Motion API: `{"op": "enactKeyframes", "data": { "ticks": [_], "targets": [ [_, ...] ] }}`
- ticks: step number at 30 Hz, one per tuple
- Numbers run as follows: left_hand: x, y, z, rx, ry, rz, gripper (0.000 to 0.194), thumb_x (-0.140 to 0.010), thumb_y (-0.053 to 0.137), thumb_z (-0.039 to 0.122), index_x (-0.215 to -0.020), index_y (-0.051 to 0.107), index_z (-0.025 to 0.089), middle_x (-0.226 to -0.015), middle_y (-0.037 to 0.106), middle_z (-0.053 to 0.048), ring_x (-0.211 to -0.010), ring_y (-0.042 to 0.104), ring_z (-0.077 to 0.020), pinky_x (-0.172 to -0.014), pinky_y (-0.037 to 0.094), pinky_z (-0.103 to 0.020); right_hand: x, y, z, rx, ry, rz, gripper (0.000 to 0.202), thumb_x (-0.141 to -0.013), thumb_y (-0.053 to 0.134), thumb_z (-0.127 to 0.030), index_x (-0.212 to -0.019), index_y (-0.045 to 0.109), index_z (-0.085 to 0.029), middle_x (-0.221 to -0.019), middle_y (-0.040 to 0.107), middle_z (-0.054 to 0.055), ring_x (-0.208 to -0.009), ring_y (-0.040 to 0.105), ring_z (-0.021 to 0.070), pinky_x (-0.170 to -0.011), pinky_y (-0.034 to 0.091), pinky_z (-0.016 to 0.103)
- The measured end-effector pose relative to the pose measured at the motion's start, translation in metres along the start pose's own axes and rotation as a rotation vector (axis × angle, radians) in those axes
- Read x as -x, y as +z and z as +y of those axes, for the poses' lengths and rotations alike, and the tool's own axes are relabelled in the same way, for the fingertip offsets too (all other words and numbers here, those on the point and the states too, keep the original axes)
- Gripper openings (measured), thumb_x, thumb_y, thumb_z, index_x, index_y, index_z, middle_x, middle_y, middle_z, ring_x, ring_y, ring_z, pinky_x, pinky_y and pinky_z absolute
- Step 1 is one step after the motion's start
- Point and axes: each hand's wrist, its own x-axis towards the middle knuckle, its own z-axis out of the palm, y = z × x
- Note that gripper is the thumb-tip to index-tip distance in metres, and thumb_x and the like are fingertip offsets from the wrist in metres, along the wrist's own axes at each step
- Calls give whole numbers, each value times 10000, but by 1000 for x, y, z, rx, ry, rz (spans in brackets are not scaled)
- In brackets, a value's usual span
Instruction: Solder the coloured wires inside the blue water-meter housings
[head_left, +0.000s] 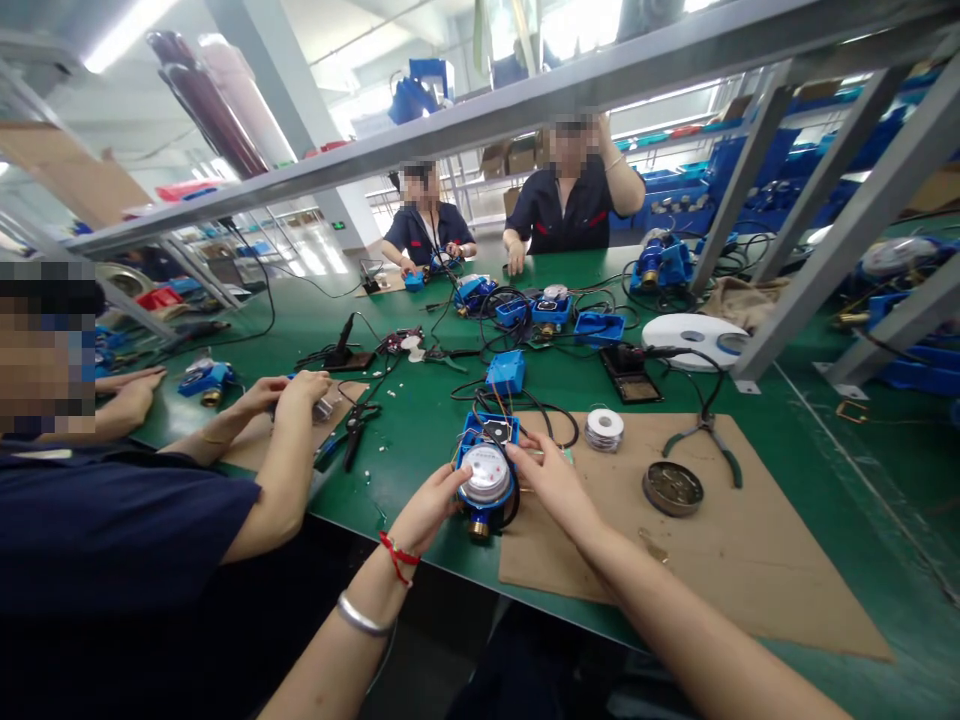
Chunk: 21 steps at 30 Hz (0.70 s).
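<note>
The left grip (429,508) holds the water meter (484,476) by its side, near the front edge of the tabletop (416,450); whether the right grip (553,484), opposite, pinches anything cannot be told. Uneven pulling could strain the thin wires (501,399). Bare cardboard (720,570) leaves room rightward.

At centre, the left hand's (424,510) fingers, apart from the thumb, are mostly hidden by the blue meter (484,482), whose dial print is too small to read. Some of the right hand's (561,487) fingers are out of sight. Both forearms (330,640) leave the bottom edge. At left, a co-worker (112,560) is cut off; at far right, blue parts (915,372) blur.
</note>
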Motion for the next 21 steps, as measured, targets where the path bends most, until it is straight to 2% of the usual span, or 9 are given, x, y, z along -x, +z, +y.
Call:
{"op": "enactKeyframes", "data": {
  "ticks": [2, 4, 6, 9, 14, 18, 21],
  "targets": [
    [1, 3, 1, -19, -1, 26, 399, -767, 708, 443, -1030, 685, 145, -1106, 684, -129, -1005, 609, -249, -768, 449, -292, 8, 1, -3, 83, -42, -2, 511, -778, 654, -400, -1199, 553, -129, -1121, 648, 145, -784, 665, 192, -755, 543, 333],
    [2, 4, 3, -27, -1, 39, 387, -760, 713, 434, -1011, 684, 141, -1080, 690, -128, -980, 612, -244, -750, 443, -285, 12, -2, -7, 161, -93, -18, 370, -782, 637, -321, -1103, 612, -140, -980, 674, 100, -715, 635, 182, -724, 519, 323],
    [3, 5, 5, -17, -5, 52, 381, -742, 728, 430, -991, 684, 145, -1060, 695, -120, -953, 616, -239, -740, 440, -282, 11, -9, -10, 232, -142, -22, 187, -813, 576, -258, -955, 653, -163, -838, 675, 60, -713, 622, 184, -712, 488, 304],
    [3, 4, 7, -14, -19, 56, 394, -725, 740, 432, -1003, 681, 159, -1071, 693, -108, -954, 614, -236, -738, 442, -284, 2, -19, -10, 331, -184, 34, 137, -844, 513, -217, -850, 643, -175, -817, 670, 61, -775, 624, 195, -719, 453, 290],
    [-1, -3, 3, -47, -19, 16, 392, -755, 712, 455, -1013, 679, 162, -1079, 685, -108, -986, 601, -232, -770, 446, -286, -11, -27, 3, 465, -139, 138, 153, -879, 478, -226, -866, 619, -167, -807, 685, 69, -764, 651, 200, -681, 440, 274],
    [-3, -9, 1, -64, -29, 0, 383, -779, 690, 458, -1033, 679, 171, -1115, 674, -110, -1019, 594, -228, -785, 446, -282, -19, -32, 11, 568, -76, 170, 203, -909, 464, -225, -1061, 584, -163, -805, 711, 61, -752, 683, 200, -660, 453, 263],
    [-4, -14, 4, -54, -27, -1, 388, -751, 722, 441, -1017, 692, 161, -1113, 677, -119, -1019, 606, -238, -806, 454, -299, -26, -36, 12, 673, -20, 166, 278, -918, 450, -177, -1177, 545, -145, -866, 723, 99, -775, 700, 217, -664, 467, 278]
  ]
}}
